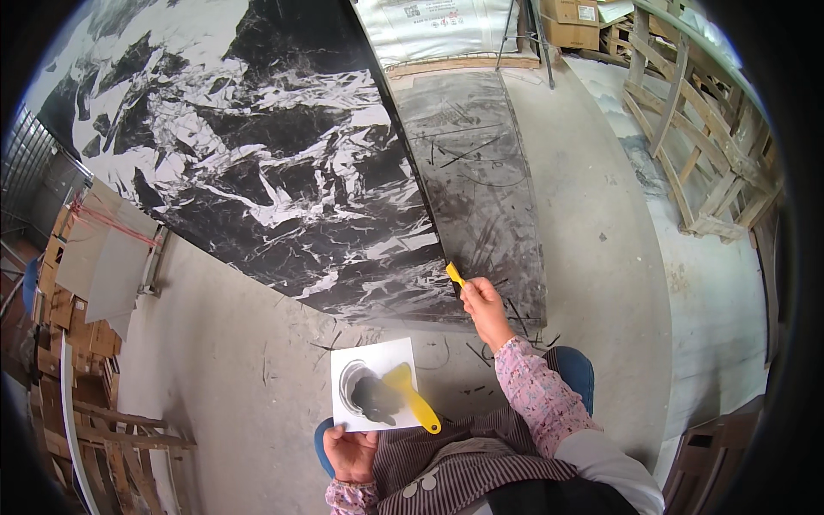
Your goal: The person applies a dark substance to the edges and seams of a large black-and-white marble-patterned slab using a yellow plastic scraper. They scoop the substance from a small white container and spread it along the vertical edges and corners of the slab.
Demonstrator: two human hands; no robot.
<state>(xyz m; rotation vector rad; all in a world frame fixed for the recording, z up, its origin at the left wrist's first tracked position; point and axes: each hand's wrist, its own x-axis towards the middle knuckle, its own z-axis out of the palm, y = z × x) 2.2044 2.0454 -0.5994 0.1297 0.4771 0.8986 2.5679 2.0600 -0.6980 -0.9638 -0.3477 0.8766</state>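
Observation:
My left hand (350,455) grips the lower edge of a white square board (396,350). On the board lies a smear of dark grey paste (375,400), with a yellow putty knife (423,412) resting beside it, its handle sticking out over the board's right corner. Closed around a small yellow scraper (454,273), my right hand (486,311) is by the right edge of a large black-and-white marbled slab (283,184). The scraper's end meets the slab's edge near its lower right corner.
A scuffed dark sheet (481,184) lies along the slab's right side, with thin black scraps around it. Wooden frames (687,146) stand at right. A white wrapped bundle (429,34) and cardboard boxes (571,24) are at the back; wood pieces (112,438) are at left.

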